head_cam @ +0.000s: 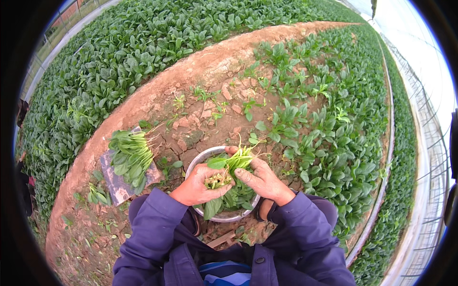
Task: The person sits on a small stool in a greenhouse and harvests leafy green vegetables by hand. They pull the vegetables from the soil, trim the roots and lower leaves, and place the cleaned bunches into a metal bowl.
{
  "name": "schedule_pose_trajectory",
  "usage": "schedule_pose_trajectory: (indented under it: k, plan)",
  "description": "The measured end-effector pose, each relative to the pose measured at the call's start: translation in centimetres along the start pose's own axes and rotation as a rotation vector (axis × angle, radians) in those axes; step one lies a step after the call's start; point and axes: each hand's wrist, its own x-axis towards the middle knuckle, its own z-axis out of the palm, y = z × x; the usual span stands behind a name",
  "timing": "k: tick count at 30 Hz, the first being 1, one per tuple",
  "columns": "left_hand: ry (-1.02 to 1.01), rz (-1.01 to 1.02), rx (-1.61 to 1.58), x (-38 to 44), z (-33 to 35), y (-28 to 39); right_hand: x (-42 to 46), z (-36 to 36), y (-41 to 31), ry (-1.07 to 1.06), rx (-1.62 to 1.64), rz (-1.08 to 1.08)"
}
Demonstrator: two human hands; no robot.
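Observation:
Both of my hands are over a round metal basin (240, 217) that holds loose leafy greens. My left hand (200, 184) is closed around a bunch of spinach-like plants (218, 180), its cut or trimmed stem ends facing up. Between the fingers and thumb of my right hand (263, 177) is a second bunch of leafy greens (241, 159), pale stems and thin roots pointing up and to the right. The lower parts of both bunches are partly hidden by my hands. To the left, a neat pile of picked greens (130, 153) lies with its roots to the right.
Under the pile is a flat patterned sheet (116, 186) on cracked soil. Growing leafy plants (332, 157) stand at the right, and a dense bed of them (143, 46) lies beyond the bare soil ridge (171, 80). A small piece of wood (222, 239) lies between my feet.

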Motion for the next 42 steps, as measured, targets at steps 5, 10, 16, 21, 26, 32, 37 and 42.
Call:
schedule_pose_trajectory:
  k: [5, 10, 16, 21, 26, 32, 37, 42]
  plan:
    - [0.027, -0.073, -0.441, 0.0, 1.0, 0.5, 0.3, 2.5, -0.6, 0.085, 0.443, -0.074]
    - [0.221, -0.027, -0.396, 0.7, 0.5, -0.1, 0.0, 0.0, -2.0, 0.334, 0.204, -0.048]
    - [0.369, -0.108, -0.465, 0.7, 0.8, -1.3, 0.0, 1.3, -3.6, 0.157, -0.391, -0.036]
    - [0.317, 0.041, -0.527, 1.3, 2.1, -1.8, 0.9, 3.7, -1.7, 0.249, -0.584, -0.138]
    - [0.422, 0.036, -0.519, 1.7, 3.0, -3.1, 1.4, 5.2, -0.7, 0.268, -0.701, -0.126]
    - [0.698, -0.102, -0.524, 1.7, 1.7, -2.4, 3.0, 5.7, -1.6, 0.248, -0.711, -0.019]
    - [0.834, -0.06, -0.583, 1.8, 0.1, -2.0, 6.2, 8.6, -1.0, 0.346, -0.703, -0.097]
    - [0.926, -0.153, -0.327, 1.5, -1.1, -0.8, 8.2, 3.3, 1.8, -0.009, -0.445, -0.209]
